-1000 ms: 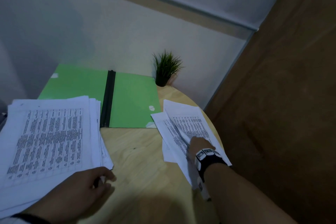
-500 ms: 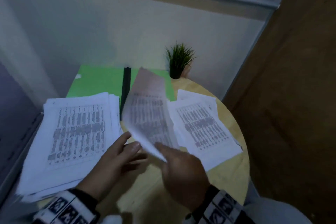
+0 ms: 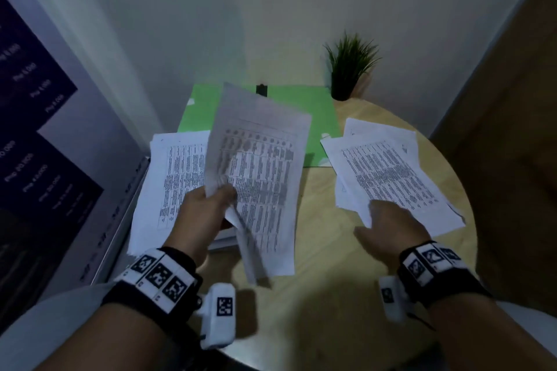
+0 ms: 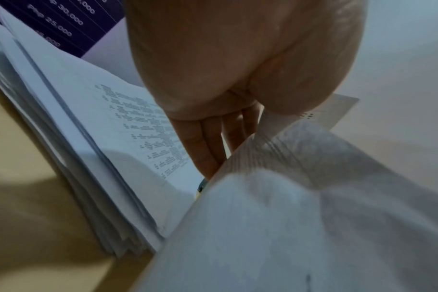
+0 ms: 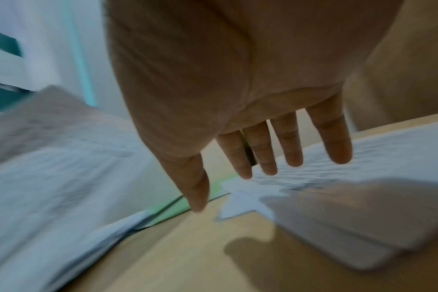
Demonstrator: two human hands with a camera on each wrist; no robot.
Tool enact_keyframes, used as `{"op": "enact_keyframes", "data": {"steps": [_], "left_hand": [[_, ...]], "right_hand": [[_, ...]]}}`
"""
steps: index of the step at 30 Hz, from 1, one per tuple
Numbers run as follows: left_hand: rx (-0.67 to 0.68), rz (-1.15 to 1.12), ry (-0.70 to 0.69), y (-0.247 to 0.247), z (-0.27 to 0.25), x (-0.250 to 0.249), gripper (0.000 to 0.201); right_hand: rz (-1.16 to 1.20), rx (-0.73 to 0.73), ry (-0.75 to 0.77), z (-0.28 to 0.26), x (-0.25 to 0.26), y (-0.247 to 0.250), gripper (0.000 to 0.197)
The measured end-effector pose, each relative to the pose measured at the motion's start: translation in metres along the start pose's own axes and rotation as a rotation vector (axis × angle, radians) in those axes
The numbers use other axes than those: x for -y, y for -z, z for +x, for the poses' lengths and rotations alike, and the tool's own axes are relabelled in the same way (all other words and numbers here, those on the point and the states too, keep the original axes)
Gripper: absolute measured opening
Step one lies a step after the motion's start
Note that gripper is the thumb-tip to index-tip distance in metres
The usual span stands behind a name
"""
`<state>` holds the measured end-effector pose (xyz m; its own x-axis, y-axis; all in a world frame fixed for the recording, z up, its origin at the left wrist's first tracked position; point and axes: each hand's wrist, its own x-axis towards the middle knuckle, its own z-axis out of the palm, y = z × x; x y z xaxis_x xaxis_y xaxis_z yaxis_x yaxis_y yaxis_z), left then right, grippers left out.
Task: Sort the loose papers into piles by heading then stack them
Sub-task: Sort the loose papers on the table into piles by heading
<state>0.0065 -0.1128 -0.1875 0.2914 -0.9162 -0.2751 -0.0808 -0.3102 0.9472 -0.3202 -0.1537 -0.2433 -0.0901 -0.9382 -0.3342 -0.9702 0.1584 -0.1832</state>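
My left hand (image 3: 211, 199) pinches a printed sheet (image 3: 259, 178) by its left edge and holds it up, tilted, over the table's middle. In the left wrist view the same sheet (image 4: 300, 207) fills the lower right, below my fingers (image 4: 205, 150). Under it on the left lies a thick pile of papers (image 3: 168, 178), its edges fanned (image 4: 93, 168). A smaller pile (image 3: 388, 175) lies on the right. My right hand (image 3: 388, 226) hovers over that pile's near corner with fingers (image 5: 288, 146) spread and straight, holding nothing.
An open green folder (image 3: 319, 117) with a black spine lies behind the piles. A small potted plant (image 3: 346, 69) stands at the back against the wall. The round wooden table (image 3: 325, 250) ends close on the right. A dark printed board (image 3: 33, 135) stands at the left.
The right hand took a sheet off the right pile, passed it to the left hand and went back toward the right pile. The left hand now holds that sheet up.
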Motion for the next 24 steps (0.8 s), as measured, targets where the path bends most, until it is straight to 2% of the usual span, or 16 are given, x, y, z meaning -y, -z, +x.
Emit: {"op": "enact_keyframes", "data": {"steps": [3,8,13,18,21,24], "left_hand": [[-0.01,0.01,0.051,0.003,0.004,-0.001,0.031],[0.006,0.042,0.083,0.0,0.001,-0.001,0.024],[-0.026,0.094,0.08,0.001,-0.002,0.001,0.024],[0.0,0.097,0.069,0.0,-0.009,-0.001,0.019],[0.043,0.118,0.049,-0.006,-0.014,-0.002,0.017],[0.094,0.074,0.019,-0.015,-0.021,-0.008,0.019]], "right_hand": [[-0.06,0.066,-0.1,0.001,-0.008,-0.007,0.051],[0.045,-0.051,-0.082,0.003,-0.01,-0.015,0.019],[0.102,-0.194,-0.104,0.002,-0.022,-0.013,0.017],[0.463,-0.343,-0.163,-0.006,-0.034,-0.003,0.02],[0.621,-0.512,-0.055,-0.022,-0.018,0.024,0.018],[0.644,-0.582,0.143,-0.057,0.018,0.04,0.022]]}}
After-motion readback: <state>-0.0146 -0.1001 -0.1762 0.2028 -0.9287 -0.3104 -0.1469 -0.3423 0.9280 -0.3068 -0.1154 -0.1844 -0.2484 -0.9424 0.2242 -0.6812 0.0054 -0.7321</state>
